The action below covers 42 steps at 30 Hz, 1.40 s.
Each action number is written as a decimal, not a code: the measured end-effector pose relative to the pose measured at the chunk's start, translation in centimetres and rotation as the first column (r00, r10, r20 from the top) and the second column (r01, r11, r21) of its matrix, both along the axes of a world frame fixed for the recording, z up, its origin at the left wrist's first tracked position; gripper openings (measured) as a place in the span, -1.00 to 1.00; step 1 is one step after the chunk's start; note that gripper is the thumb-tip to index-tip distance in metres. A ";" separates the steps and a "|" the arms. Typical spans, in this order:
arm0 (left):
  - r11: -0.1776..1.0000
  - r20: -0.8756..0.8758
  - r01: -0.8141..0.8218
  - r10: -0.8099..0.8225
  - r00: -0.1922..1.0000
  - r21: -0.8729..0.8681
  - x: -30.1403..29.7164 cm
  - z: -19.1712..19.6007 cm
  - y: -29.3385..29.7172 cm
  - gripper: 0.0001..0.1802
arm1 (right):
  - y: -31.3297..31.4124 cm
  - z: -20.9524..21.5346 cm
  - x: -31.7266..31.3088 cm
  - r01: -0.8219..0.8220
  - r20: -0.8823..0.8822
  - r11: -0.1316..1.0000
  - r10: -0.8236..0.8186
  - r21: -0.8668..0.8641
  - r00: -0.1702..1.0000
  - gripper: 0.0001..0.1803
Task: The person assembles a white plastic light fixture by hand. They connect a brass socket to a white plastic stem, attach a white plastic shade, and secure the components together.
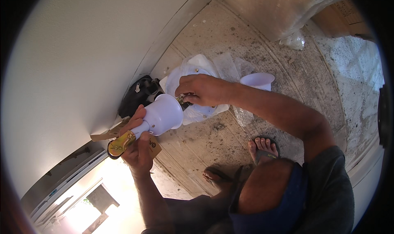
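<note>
My left hand (pixel 140 152) is closed around a white rod with a flared white cup (pixel 162 115) on it, like a ceiling fan's downrod and canopy. A gold-coloured metal bracket (pixel 119 144) sits at the rod's lower left end. My right hand (pixel 203 89) is closed at the cup's open mouth, its fingers on a small metallic part (pixel 180 98) whose kind I cannot make out. Beneath that hand a round white fan motor housing (pixel 174 79) with small brass-coloured fittings lies on plastic wrapping, partly hidden by the hand.
A second white cup (pixel 258 80) lies on the dusty floor, by bubble wrap (pixel 225 65). The black bag (pixel 137 96) rests against the wall. Cardboard (pixel 108 133) is near my left hand. Plastic-wrapped bulk (pixel 283 8) and a cardboard box (pixel 342 18) stand at the upper right.
</note>
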State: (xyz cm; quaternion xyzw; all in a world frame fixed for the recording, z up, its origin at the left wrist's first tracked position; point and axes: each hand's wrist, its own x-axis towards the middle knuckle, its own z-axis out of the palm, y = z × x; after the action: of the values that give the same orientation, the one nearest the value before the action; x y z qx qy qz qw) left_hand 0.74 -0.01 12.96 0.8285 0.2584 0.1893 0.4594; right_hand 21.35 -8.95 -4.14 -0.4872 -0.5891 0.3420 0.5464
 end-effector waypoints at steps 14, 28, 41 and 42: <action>0.996 0.021 -0.042 0.044 0.999 -0.081 0.7 -0.1 -0.4 -0.67 | -0.6 0.6 -0.1 0.099 0.053 0.995 -0.100 0.015 0.994 -0.88; 0.944 0.123 -0.330 0.326 0.937 0.019 1.8 -0.3 -2.5 -0.66 | 1.2 5.6 0.7 -0.017 0.252 0.867 0.163 -0.498 0.954 -0.67; 0.869 0.093 -0.491 0.494 0.864 -0.055 4.6 -1.1 -5.6 -0.62 | -1.7 6.9 0.2 0.411 0.625 0.785 -0.039 -0.464 0.780 -0.66; 0.883 0.073 -0.467 0.470 0.880 -0.052 4.6 -1.1 -5.4 -0.63 | -1.6 6.6 0.1 0.428 0.636 0.784 -0.055 -0.450 0.770 -0.65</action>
State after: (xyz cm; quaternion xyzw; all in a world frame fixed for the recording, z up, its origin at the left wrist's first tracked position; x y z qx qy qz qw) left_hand 5.35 -5.45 11.88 0.7253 0.4344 0.3250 0.4239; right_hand 21.44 -10.54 2.50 -0.7843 -0.5269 0.2559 0.2044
